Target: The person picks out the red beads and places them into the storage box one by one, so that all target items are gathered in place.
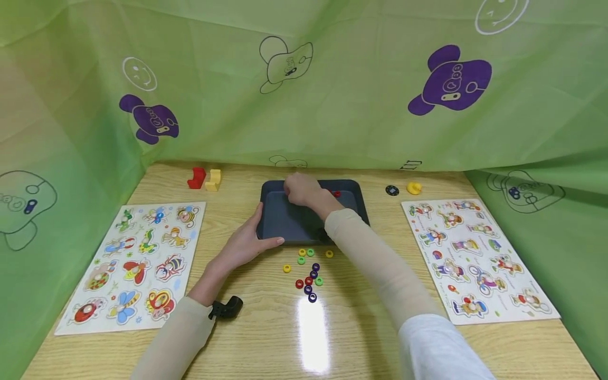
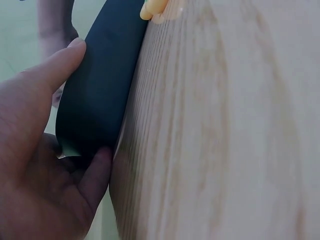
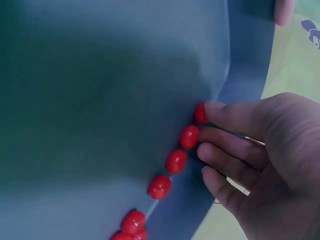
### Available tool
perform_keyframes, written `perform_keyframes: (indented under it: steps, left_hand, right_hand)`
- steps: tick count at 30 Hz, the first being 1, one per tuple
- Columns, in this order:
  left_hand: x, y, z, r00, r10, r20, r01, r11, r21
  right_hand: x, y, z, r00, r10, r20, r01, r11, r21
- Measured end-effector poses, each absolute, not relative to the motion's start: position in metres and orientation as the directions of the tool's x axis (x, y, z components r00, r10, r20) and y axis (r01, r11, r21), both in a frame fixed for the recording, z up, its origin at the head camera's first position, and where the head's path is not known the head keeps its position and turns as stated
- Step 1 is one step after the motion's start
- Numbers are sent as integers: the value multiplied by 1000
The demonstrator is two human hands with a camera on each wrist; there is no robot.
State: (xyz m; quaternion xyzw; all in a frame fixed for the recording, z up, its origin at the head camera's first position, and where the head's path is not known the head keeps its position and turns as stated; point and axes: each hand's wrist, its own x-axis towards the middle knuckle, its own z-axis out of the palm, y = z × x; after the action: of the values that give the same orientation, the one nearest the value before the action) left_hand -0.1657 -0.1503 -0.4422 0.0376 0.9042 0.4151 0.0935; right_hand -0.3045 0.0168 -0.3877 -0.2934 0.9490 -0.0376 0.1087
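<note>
A dark blue-grey tray lies on the table. My left hand grips its near left corner, thumb along the front side and fingers along the left side; in the left wrist view the thumb rests on the tray's rim. Over the far part of the tray, my right hand reaches in. In the right wrist view, its thumb and index finger pinch a red bead at the tray's edge. More red beads follow in a row along that edge. One red bead shows in the head view; the arm hides others.
Loose yellow, green, purple and red beads lie before the tray. Picture puzzle boards stand left and right. A red block, a yellow block, a black disc and a yellow duck sit farther back, before a green curtain.
</note>
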Motion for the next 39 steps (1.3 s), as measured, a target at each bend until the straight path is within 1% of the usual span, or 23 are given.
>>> perform_keyframes:
  steps: [4,11,18,24,33,39]
  left_hand:
    - [-166,-148,-442,-978,150,-144,-11,654,757]
    - [-166,-149,-442,-978,141,-153,-20,665,746]
    - [-167,-149,-441,-977,135,-167,-33,676,737]
    - [-167,-147,-441,-977,141,-161,-23,681,732]
    - [-168,-149,-442,-977,145,-155,-13,686,727]
    - [-168,-149,-443,-977,140,-162,-22,688,725]
  right_hand:
    - [-301,24,-381,-798,-582,-159,-560,812,-164]
    - [-278,44,-361,-745,-661,-91,-630,741,-234]
    - [-239,70,-364,-716,-698,-27,-664,692,-282]
    - [-199,88,-368,-675,-736,49,-716,638,-285]
    - [-147,90,-381,-535,-844,41,-814,501,-294]
    - [-129,85,-393,-444,-896,8,-857,422,-295]
